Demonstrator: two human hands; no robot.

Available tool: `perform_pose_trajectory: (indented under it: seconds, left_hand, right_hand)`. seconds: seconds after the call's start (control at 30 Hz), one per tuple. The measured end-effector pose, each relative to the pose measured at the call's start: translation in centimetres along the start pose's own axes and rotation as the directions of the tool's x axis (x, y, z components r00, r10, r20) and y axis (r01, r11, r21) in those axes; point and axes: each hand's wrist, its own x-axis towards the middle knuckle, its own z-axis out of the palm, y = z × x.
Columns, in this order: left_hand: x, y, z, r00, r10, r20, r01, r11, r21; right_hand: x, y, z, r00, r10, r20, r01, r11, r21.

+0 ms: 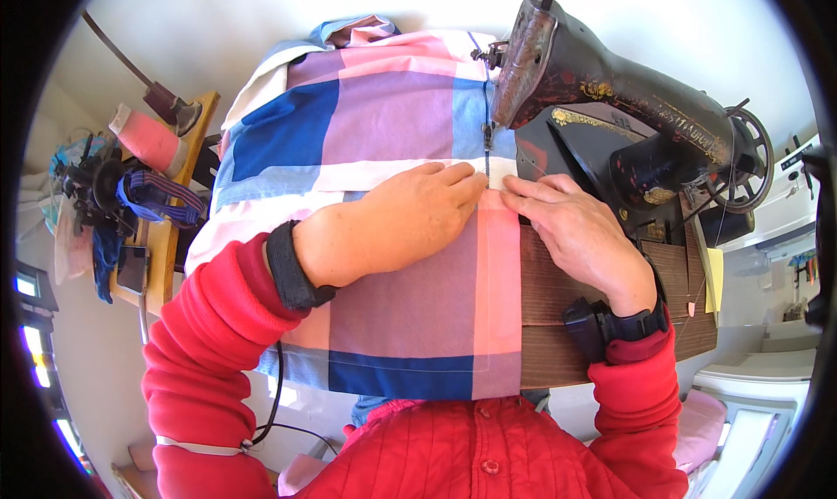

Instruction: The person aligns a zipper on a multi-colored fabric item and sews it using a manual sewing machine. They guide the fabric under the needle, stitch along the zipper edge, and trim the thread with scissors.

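Note:
Checked fabric point(405, 296) in pink, white, mauve and blue covers much of the wooden sewing table, its near edge hanging over the front. My left hand point(409, 214) lies flat on it, fingertips beside a dark stitched line or trim. My right hand point(569, 227) rests at the fabric's right edge, thumb and fingertips on a white square near the left fingertips. Just beyond both hands, the presser foot point(488, 136) of an old black sewing machine point(608, 80) stands over the dark line. Whether either hand pinches the cloth cannot be told.
The handwheel point(742, 159) is at the right, with thread running down past it. On a wooden shelf point(189, 172) at the left are a pink thread cone point(149, 139), a phone point(133, 269) and striped straps point(160, 198). A yellow paper point(715, 280) hangs at the table's right edge.

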Motion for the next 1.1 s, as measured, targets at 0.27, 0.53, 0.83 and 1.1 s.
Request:
perform_pose_trajectory:
  seconds: [0.27,0.53,0.83,1.1]
  left_hand:
    - [-0.2,-0.3,-0.3,0.999,-0.035,-0.024,0.032,0.994,-0.101]
    - [0.1,-0.5,-1.6,0.999,-0.02,0.044,0.028,0.983,-0.181]
    - [0.0,-0.5,-0.4,1.0,-0.008,0.003,0.009,0.987,-0.161]
    - [-0.4,-0.3,0.7,0.997,-0.057,-0.061,0.044,0.981,-0.187]
  right_hand:
    - [-0.1,-0.1,0.0,1.0,0.015,-0.026,-0.015,1.0,0.008]
    - [-0.2,0.0,0.4,0.995,0.023,-0.1,-0.019,0.999,0.035]
    - [-0.1,-0.1,-0.1,0.997,0.034,-0.062,-0.031,0.999,0.037]
    - [0.0,-0.8,-0.6,0.997,0.071,-0.016,-0.07,0.996,0.063]
